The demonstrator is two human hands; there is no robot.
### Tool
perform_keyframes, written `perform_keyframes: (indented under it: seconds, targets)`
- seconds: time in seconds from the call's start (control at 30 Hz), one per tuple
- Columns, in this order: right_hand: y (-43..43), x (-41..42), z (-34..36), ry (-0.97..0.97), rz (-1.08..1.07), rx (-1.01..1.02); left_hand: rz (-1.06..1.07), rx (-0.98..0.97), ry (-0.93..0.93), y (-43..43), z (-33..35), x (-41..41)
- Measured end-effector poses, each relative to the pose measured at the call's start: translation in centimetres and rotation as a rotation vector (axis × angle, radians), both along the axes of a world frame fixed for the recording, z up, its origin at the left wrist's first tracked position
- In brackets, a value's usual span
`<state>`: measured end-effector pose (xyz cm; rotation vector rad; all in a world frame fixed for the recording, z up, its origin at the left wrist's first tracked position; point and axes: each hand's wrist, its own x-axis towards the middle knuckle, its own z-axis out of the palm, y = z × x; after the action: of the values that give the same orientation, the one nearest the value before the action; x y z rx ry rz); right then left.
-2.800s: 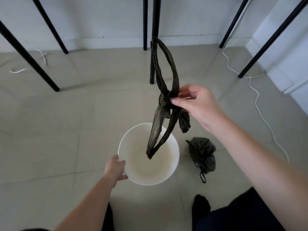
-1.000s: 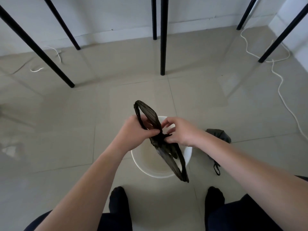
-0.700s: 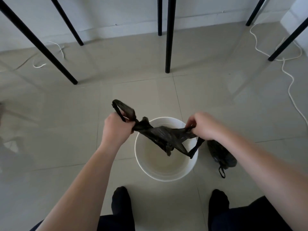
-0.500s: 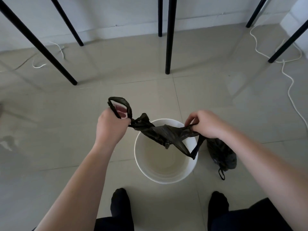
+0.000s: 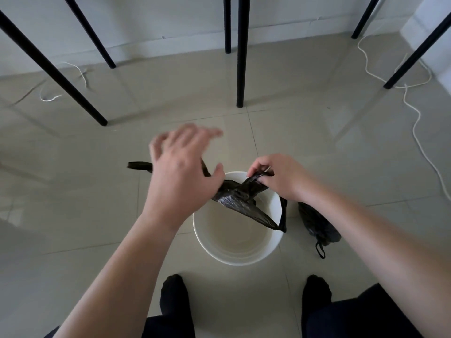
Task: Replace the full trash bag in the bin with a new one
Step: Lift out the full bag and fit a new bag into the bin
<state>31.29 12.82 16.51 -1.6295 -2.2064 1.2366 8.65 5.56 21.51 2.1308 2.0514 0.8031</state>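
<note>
**One hand lets go, and the new liner hangs from the other**

Two hands were pulling the new bag (image 5: 240, 198) taut across the bin half a second ago; now only one has it. The tiled floor (image 5: 329, 147) fills the view, crossed by black furniture legs (image 5: 240, 57) and a white cord (image 5: 412, 111). At its middle stands the white bin (image 5: 234, 257), empty and unlined, between the person's two dark-socked feet. Just right of it lies the full bag (image 5: 317, 225), tied off and already out, so the removal half of the job looks finished.

The left hand (image 5: 181, 175) has opened: its fingers (image 5: 195, 132) are spread wide and motion-blurred, lifted above the plastic. A loose handle end sticks out to its left. Whether the palm or thumb still touches the bag beneath cannot be told.

The right hand (image 5: 275, 178) is closed in a pinch on the bunched top of the new bag over the bin's far rim, and the rest sags down into the opening, crumpled and unopened.

My reading: the left hand is re-gripping to find the bag's mouth. The liner must be spread open before it can be seated over the rim.
</note>
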Motion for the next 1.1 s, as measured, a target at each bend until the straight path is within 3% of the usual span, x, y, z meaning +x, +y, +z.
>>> perform_keyframes:
  seconds: [0.13, 0.23, 0.4, 0.57, 0.63, 0.7, 0.8, 0.97, 1.03, 1.1]
  targets:
    - [-0.3, -0.1, 0.6, 0.074, 0.024, 0.063, -0.006, -0.589, 0.057, 0.2, -4.4, -0.2]
    - [-0.2, 0.2, 0.9, 0.121, 0.024, 0.058, 0.032, -0.769, 0.127, 0.3, -5.3, -1.3]
    - [0.5, 1.0, 0.5, 0.08, -0.011, 0.058, 0.171, -0.712, 0.042, 0.6, -5.8, -2.4]
    - [1.3, 3.1, -0.8, -0.325, -0.011, 0.058, 0.318, -0.612, -0.214, 1.0, -5.2, -3.7]
    - [1.4, 3.5, -0.8, -0.37, -0.035, 0.068, 0.3, -0.598, -0.31, 1.3, -5.3, -3.5]
    - [1.5, 3.3, -0.3, -0.316, -0.071, 0.047, 0.277, -0.591, -0.379, 1.4, -5.5, -3.0]
    - [1.6, 2.9, 0.2, -0.085, -0.223, -0.162, 0.276, -0.581, -0.437, 1.3, -5.6, -2.5]
    - [1.8, 3.6, 0.7, 0.222, -0.367, -0.393, 0.303, -0.619, -0.386, 1.5, -5.7, -3.8]
    - [2.0, 4.3, 1.0, 0.191, -0.326, -0.346, 0.328, -0.643, -0.286, 1.4, -5.8, -4.7]
    - [1.9, 5.3, 1.2, -0.001, -0.244, -0.238, 0.358, -0.645, -0.244, 1.2, -5.7, -5.4]
